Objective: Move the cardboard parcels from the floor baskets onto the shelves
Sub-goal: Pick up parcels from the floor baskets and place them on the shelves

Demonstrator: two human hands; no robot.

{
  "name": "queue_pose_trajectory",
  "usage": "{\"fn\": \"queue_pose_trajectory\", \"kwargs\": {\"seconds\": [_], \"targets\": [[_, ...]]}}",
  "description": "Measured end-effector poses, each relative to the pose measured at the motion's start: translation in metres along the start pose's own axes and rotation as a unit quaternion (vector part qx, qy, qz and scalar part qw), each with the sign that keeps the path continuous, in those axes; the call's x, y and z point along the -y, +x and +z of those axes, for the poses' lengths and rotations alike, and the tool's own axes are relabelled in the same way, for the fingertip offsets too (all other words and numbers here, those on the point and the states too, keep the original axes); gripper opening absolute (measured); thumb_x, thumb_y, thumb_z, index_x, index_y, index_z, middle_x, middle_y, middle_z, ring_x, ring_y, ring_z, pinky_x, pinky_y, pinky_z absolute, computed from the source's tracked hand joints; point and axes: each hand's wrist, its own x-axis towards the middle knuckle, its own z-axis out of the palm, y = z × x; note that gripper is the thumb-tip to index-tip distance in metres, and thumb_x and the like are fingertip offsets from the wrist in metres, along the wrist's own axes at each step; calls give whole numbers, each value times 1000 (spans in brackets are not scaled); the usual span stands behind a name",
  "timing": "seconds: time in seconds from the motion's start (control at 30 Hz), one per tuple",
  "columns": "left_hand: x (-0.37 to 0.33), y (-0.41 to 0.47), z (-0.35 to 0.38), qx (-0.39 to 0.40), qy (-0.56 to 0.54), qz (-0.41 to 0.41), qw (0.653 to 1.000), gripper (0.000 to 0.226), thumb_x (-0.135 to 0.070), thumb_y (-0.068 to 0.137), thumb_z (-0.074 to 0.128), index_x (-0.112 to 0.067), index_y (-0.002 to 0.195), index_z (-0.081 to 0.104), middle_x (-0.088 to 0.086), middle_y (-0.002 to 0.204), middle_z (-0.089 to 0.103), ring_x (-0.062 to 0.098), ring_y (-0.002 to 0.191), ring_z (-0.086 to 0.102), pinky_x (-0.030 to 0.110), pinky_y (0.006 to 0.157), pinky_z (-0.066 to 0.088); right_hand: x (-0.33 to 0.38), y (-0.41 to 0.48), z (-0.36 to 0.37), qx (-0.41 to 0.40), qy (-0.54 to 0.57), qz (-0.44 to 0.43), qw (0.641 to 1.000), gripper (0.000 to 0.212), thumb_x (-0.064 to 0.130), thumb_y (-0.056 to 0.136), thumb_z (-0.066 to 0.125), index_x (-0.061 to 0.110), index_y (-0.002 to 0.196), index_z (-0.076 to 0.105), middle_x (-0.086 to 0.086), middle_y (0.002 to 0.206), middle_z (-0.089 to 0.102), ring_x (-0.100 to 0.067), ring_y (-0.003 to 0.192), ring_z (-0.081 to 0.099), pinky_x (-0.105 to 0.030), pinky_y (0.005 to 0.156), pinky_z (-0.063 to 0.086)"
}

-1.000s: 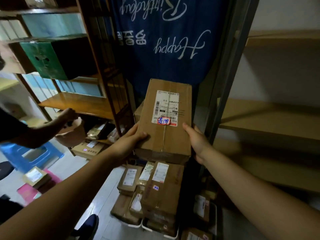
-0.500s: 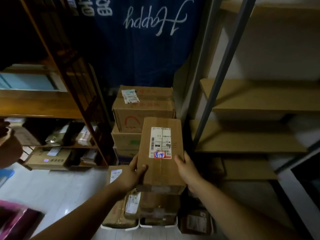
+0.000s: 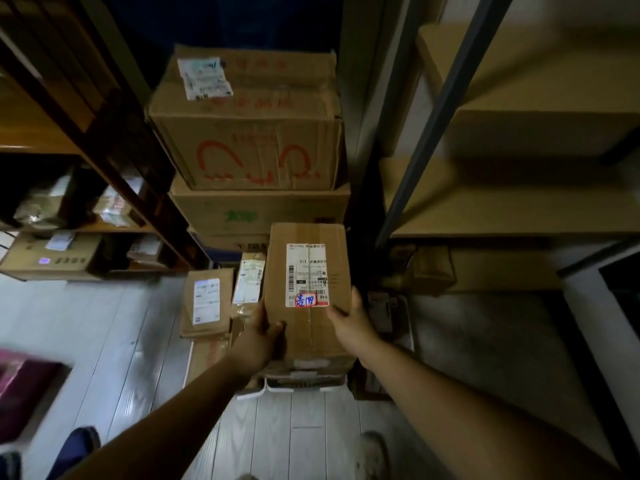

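Observation:
I hold a brown cardboard parcel (image 3: pixel 308 271) with a white shipping label and a red sticker. My left hand (image 3: pixel 260 336) grips its near left corner, my right hand (image 3: pixel 349 323) its near right edge. The parcel hangs low over a white floor basket (image 3: pixel 294 388) that is packed with other parcels. More labelled parcels (image 3: pixel 206 301) stand in a basket to the left. Bare tan shelves (image 3: pixel 512 209) rise at the right behind a dark metal post.
A stack of large cartons (image 3: pixel 249 133) stands straight ahead against a blue cloth. A dark wooden rack (image 3: pixel 114 161) on the left holds small packets and boxes. Pale plank floor (image 3: pixel 104 341) lies left and near me, where my shoes show.
The parcel has come down from chest height toward the floor baskets, and my view has tilted downward. The other person at the left has left the view.

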Motion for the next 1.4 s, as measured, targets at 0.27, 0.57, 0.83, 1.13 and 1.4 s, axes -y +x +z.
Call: {"fn": "queue_pose_trajectory", "kwargs": {"seconds": [0.27, 0.57, 0.83, 1.13, 1.4], "targets": [[18, 30, -2, -31, 14, 5, 999, 47, -16, 101, 41, -36, 140, 26, -7, 125, 54, 18, 118, 54, 42, 96, 50, -19, 30, 15, -12, -28, -40, 999, 70, 29, 101, 47, 38, 154, 2, 3, 151, 37, -22, 132, 44, -33, 92, 42], [6, 69, -11, -52, 463, 103, 879, 65, -54, 98, 24, -34, 150, -8, -5, 152, -28, 20, 140, -26, 43, 117, -4, -2, 49, 18, -45, -403, -238, 883, 64, 43, 102, 35, 37, 154, -2, 5, 161, -21, -20, 148, -19, -45, 122, 2], [-3, 99, -14, -31, 559, 79, 825, 63, -55, 98, 18, -34, 150, -11, -7, 149, -31, 15, 135, -33, 44, 118, -5, 11, 85, 18, -17, -490, -206, 847, 61, 50, 101, 28, 32, 155, 4, 2, 163, -15, -19, 147, -21, -44, 118, -8], [-47, 66, -20, -10, 554, 5, 833, 68, -59, 96, 26, -37, 151, -8, -1, 158, -20, 22, 143, -24, 47, 117, -5, 45, 49, -9, 28, -503, -159, 849, 64, 56, 100, 23, 32, 155, 0, 0, 162, -18, -22, 147, -22, -45, 120, -8], [-133, -13, -10, -73, 575, 19, 815, 73, -62, 94, 31, -35, 151, -6, 1, 160, -14, 24, 146, -17, 50, 118, 2, 97, -29, -96, -7, -469, -137, 872, 66, 54, 101, 29, 27, 156, 6, -1, 164, -3, -22, 150, -5, -41, 122, 7]]}}
